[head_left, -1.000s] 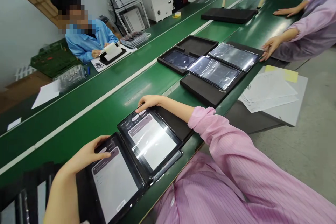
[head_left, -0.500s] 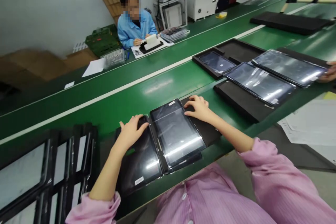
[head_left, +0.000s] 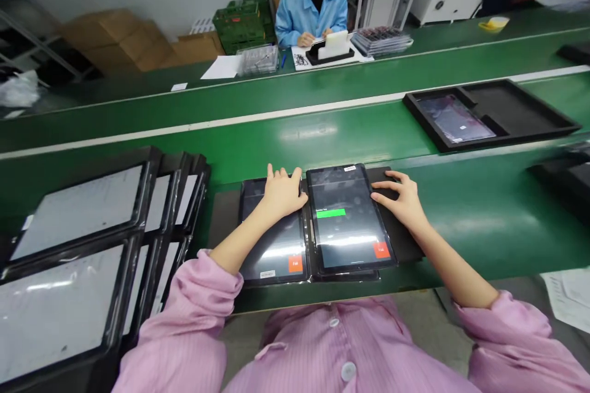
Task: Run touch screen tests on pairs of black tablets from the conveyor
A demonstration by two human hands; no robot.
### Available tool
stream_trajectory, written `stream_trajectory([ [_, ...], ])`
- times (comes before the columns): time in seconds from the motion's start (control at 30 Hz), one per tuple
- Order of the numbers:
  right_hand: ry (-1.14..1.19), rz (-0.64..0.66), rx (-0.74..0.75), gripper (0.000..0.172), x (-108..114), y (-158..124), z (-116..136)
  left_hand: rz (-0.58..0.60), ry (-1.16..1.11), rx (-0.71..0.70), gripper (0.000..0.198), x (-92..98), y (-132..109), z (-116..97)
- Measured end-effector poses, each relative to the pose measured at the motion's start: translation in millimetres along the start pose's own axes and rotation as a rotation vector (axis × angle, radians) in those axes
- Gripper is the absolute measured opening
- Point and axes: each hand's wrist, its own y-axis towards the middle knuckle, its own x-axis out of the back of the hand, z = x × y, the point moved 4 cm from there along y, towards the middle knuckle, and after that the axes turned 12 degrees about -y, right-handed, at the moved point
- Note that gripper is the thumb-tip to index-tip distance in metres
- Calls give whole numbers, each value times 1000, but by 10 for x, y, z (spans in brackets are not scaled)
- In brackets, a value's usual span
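Both grips lying open, the left hand (head_left: 281, 193) is resting flat on the left black glass tablet (head_left: 276, 252) on the green counter (head_left: 461, 215), and the right hand (head_left: 401, 199) is resting just beside the right black glass tablet (head_left: 345, 221); both tablets seem stiff, slick and fragile, best lifted by their edges.

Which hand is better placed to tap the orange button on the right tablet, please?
Probably the right: the right hand lies beside the right tablet, nearest its orange button; the left hand rests on the left tablet.
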Motion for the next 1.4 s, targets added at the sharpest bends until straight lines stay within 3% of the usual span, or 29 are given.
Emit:
stream_trajectory([
  [0.57, 84, 46, -92, 50, 32, 32, -42, -35, -97, 43, 48, -20, 41, -48],
  [0.7, 58, 49, -51, 50, 16, 12, -31, 112, -268, -32, 58, 104, -91, 237],
  [0.8, 57, 55, -47, 50, 18, -3, -21, 205, -506, 58, 73, 169, -400, 659],
  [0.93, 56, 58, -59, 48, 24, -14, -8, -46, -556, 352, 85, 123, -1070, 1167],
  [1.0, 51, 50, -55, 48, 18, -15, -7, -185, -663, 401, 86, -1, -1390, 1228],
  [1.1, 33, 37, -39, 47, -2, -11, -12, -353, -852, 456, 82, -244, -1703, 1151],
  [1.27, -23, -48, 4, 46, 42, -55, 81, -511, -830, 427, 74, -435, -1791, 915],
  [1.4, -40, -55, 287, 44, 135, -164, 376, -516, -676, 303, 67, -403, -1710, 743],
])
